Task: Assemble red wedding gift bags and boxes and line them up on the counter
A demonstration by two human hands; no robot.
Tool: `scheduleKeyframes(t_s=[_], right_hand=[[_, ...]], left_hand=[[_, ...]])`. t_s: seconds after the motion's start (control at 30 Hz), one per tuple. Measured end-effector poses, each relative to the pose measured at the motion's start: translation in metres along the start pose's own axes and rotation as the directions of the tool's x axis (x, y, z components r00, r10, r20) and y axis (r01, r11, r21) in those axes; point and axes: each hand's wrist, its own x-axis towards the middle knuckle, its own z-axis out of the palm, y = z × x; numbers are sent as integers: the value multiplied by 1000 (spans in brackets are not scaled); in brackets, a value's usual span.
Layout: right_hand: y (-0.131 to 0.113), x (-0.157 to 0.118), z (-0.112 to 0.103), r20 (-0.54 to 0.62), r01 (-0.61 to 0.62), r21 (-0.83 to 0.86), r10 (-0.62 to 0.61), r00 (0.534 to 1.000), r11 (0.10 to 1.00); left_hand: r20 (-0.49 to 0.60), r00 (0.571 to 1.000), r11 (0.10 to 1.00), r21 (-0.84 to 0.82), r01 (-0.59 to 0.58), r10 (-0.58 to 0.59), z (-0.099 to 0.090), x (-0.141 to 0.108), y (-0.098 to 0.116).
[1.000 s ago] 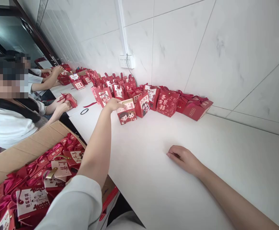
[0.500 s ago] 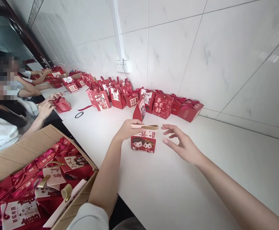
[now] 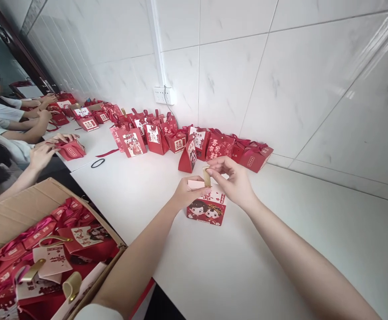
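Red gift box w/ cartoon couple upright on white counter. L hand fingers grip its top edge; R hand pinches gold handle, prob. ribbon.

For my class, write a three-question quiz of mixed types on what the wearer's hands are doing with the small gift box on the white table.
1. True or false: the left hand rests on the cartoon-couple gift box.
2. What does the right hand pinch?
A. black hair tie
B. gold handle strip
C. wall socket
3. Fill in: the cardboard carton of red boxes stands at the wearer's ____ side.

Key
1. True
2. B; the strip stands upright above the box top.
3. left
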Motion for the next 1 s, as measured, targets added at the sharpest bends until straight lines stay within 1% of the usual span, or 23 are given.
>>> scheduleKeyframes(t_s=[0.07,0.13,0.2,0.27,0.33,0.4,0.5,0.57,0.67,0.77,0.87,1.0], right_hand=[[8,-8,2,-25,-66,44,67,997,997],[17,-17,1,-6,-124,47,125,992,991],[27,-24,-1,8,-143,19,143,990,990],[35,-30,-3,5,-148,4,148,989,989],[41,-34,-4,-4,-161,22,161,987,987],[42,-37,-3,-6,-179,24,180,984,983],[40,-42,-2,1,-173,-18,173,985,985],[37,-44,-1,26,-162,-37,163,986,986],[34,-46,-2,73,-143,-9,143,987,990],[31,-47,-4,118,-98,20,95,988,995],[29,-47,-6,138,-80,13,77,987,997],[28,-48,-3,92,-100,6,99,991,995]], left_hand=[[-55,996,996,56,-74,77,3,2,-3],[-124,979,980,133,-145,162,5,4,-6],[-179,962,966,195,-172,207,7,4,-7],[-215,951,959,225,-171,220,9,4,-7],[-222,948,955,242,-173,228,11,3,-6],[-196,953,950,257,-176,230,11,1,-3],[-159,964,948,274,-162,211,10,-3,2],[-155,964,947,275,-167,215,9,-7,4],[-151,957,943,263,-202,247,6,-10,7],[-131,963,950,243,-197,234,4,-10,10],[-161,969,965,212,-153,189,5,-9,12],[-211,966,972,209,-102,147,8,-7,12]])
